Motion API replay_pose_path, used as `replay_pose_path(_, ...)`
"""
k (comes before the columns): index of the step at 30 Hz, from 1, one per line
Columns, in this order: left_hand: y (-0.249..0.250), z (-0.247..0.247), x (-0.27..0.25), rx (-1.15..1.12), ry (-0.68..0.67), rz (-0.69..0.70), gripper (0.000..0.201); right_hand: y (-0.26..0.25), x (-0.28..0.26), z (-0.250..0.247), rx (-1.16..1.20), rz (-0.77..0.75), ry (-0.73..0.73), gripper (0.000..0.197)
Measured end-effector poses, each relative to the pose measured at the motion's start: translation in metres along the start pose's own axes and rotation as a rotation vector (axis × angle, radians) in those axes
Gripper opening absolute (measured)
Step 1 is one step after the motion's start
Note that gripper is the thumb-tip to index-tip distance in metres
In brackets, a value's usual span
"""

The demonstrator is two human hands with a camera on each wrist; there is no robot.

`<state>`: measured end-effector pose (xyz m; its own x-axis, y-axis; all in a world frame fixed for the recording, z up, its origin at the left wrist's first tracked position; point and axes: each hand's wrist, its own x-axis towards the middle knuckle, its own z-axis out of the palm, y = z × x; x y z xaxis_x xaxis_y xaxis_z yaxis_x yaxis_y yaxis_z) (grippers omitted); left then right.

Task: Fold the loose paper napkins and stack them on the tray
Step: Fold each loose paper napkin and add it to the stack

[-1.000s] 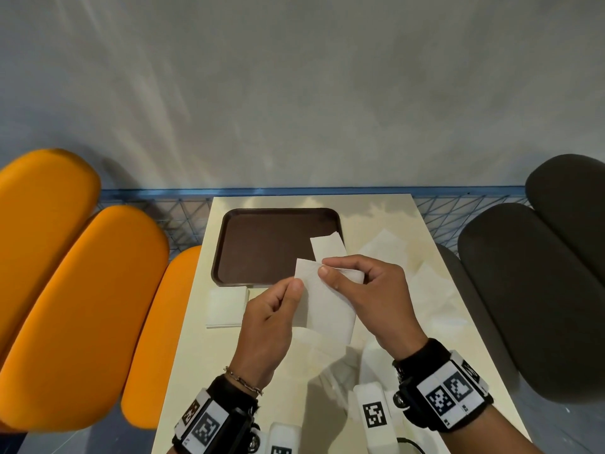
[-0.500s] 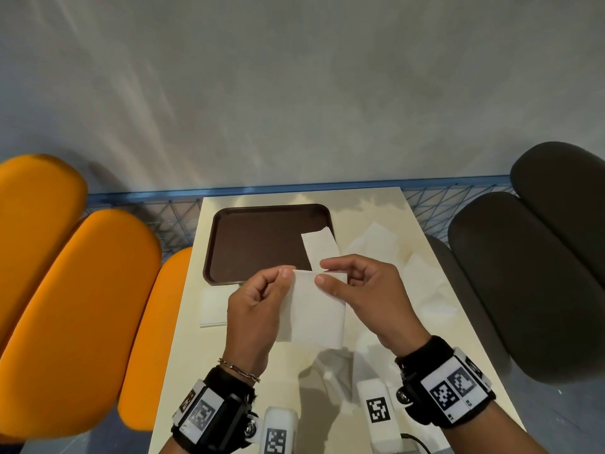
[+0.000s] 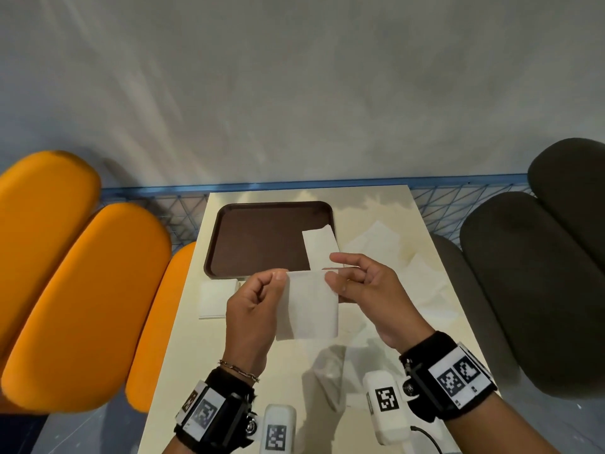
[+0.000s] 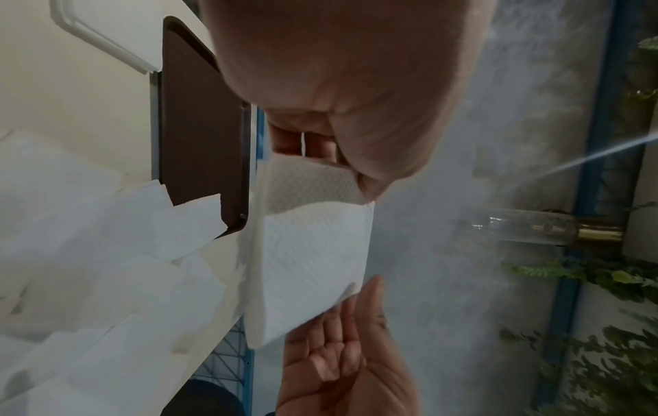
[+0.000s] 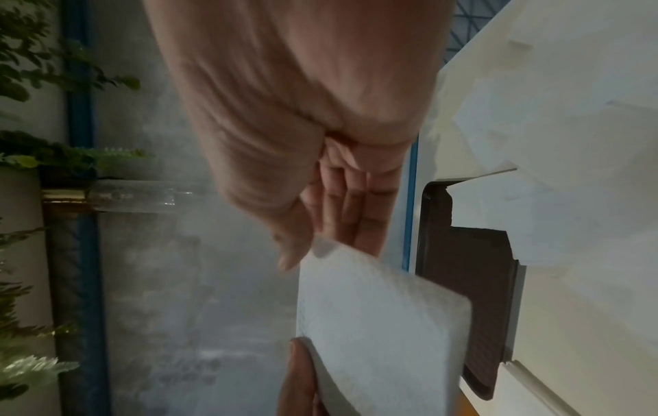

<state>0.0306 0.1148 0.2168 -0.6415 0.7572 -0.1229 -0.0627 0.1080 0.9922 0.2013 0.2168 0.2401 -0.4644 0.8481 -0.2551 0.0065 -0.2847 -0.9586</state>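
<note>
I hold a white paper napkin point(image 3: 307, 306) upright above the table's middle. My left hand point(image 3: 280, 276) pinches its top left corner between thumb and forefinger. My right hand point(image 3: 332, 273) has its thumb on the top right corner with fingers behind and the index finger raised. In the wrist views the napkin point(image 4: 313, 253) point(image 5: 384, 323) hangs as a doubled sheet between my left hand point(image 4: 356, 174) and my right hand point(image 5: 310, 247). The brown tray point(image 3: 262, 237) lies beyond, with one folded napkin point(image 3: 319, 245) across its near right corner.
A folded white napkin pile point(image 3: 217, 298) sits on the cream table point(image 3: 183, 355), left of my hands. Loose napkins point(image 3: 422, 283) spread over the table's right side. Orange seats point(image 3: 82, 290) flank the left, dark seats point(image 3: 540, 273) the right, and a blue mesh rail point(image 3: 157, 204) runs behind.
The napkin, held slanted a second ago, now hangs square between both hands. My right index finger has lifted off its top edge.
</note>
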Motion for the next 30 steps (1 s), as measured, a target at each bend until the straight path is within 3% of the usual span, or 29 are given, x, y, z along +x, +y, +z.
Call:
replay_pose_path(2, -0.001, 0.005, -0.002, -0.012, 0.032, -0.013, 0.014, 0.002, 0.0, -0.005, -0.062, 0.039, -0.081, 0.038)
replay_pose_path(6, -0.007, 0.014, -0.006, -0.015, 0.09, -0.034, 0.013, 0.009, 0.003, -0.018, -0.184, 0.043, -0.133, 0.03)
replay_pose_path(10, -0.015, 0.025, -0.013, 0.0, 0.128, -0.021, 0.014, 0.015, 0.007, -0.029, -0.167, 0.053, -0.123, 0.036)
replay_pose_path(14, -0.023, 0.03, -0.016, -0.022, 0.216, -0.034, 0.015, 0.024, 0.006, -0.035, -0.191, 0.127, -0.252, 0.038)
replay_pose_path(22, -0.043, 0.011, -0.009, -0.042, 0.314, -0.129, 0.016, 0.045, 0.02, -0.016, -0.282, 0.199, -0.33, 0.035)
replay_pose_path(26, -0.058, -0.011, 0.001, -0.023, 0.281, -0.217, 0.016, 0.067, 0.039, 0.004, -0.352, 0.218, -0.285, 0.029)
replay_pose_path(30, -0.077, -0.046, 0.013, 0.045, 0.135, -0.316, 0.015, 0.083, 0.06, 0.041, -0.388, 0.236, -0.244, 0.023)
